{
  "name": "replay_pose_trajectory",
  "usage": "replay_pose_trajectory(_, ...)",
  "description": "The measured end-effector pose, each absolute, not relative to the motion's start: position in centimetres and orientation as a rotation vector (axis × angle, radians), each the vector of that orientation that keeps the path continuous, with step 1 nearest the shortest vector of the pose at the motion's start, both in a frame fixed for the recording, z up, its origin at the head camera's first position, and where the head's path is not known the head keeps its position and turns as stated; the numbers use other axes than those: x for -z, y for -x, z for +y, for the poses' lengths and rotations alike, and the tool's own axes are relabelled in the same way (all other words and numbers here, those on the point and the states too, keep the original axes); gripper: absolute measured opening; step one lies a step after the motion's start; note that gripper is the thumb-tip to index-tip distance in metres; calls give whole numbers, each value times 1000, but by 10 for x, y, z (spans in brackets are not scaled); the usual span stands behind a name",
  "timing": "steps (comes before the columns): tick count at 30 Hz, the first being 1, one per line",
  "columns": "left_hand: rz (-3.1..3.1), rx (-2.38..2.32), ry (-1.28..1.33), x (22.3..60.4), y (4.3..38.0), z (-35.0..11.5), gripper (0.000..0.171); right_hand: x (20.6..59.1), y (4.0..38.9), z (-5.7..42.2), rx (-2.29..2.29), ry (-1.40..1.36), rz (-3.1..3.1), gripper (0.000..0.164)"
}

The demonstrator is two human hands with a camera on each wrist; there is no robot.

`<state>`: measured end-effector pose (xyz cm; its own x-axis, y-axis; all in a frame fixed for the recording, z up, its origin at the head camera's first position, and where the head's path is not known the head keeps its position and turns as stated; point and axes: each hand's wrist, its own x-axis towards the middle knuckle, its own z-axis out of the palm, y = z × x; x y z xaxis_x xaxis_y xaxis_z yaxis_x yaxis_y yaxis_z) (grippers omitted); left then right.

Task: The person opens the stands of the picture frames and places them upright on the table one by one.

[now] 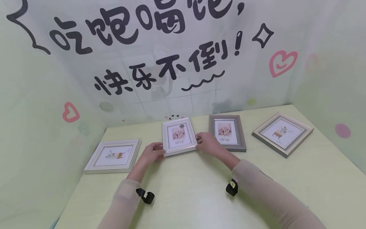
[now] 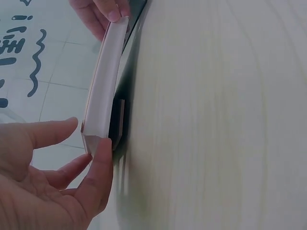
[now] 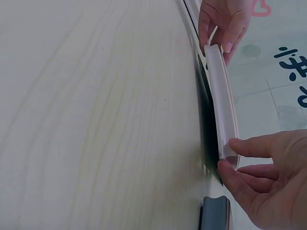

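Observation:
Both hands hold a white picture frame [image 1: 180, 136] with a pink flower print and a small dark round spot in its upper corner. My left hand [image 1: 151, 154] grips the lower left corner; in the left wrist view its fingertips sit under the edge of the frame [image 2: 101, 86], thumb near the front. With thumb and fingers my right hand [image 1: 210, 145] pinches the lower right corner, the thumb [image 3: 252, 145] lying on the frame's side. Seen from the wrists, the frame is held close over the table, with dark backing parts showing beneath.
A white landscape frame [image 1: 112, 156] lies on the left of the pale table [image 1: 183, 190]. A grey-brown frame [image 1: 227, 132] lies just right of the held one, partly behind my right hand. Farther right lies a champagne-coloured frame [image 1: 283, 132], turned at an angle. A printed curtain [image 1: 160, 101] stands behind.

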<state>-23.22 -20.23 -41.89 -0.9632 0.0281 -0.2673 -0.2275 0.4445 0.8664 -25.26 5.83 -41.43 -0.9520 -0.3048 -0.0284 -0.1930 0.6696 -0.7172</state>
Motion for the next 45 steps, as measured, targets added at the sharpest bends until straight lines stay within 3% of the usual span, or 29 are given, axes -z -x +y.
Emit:
replay_pose_trajectory(16, 2482, -1462, 231, 424, 237, -202, 43, 428, 253, 59, 1263, 237, 2679, 39)
replay_pose_trajectory(31, 2601, -1435, 201, 422, 234, -196, 45, 422, 250, 58, 1279, 251, 2713, 40)
replay_pose_trajectory(45, 2824, -1510, 193, 414, 228, -186, 45, 417, 249, 51, 1580, 181, 2705, 29)
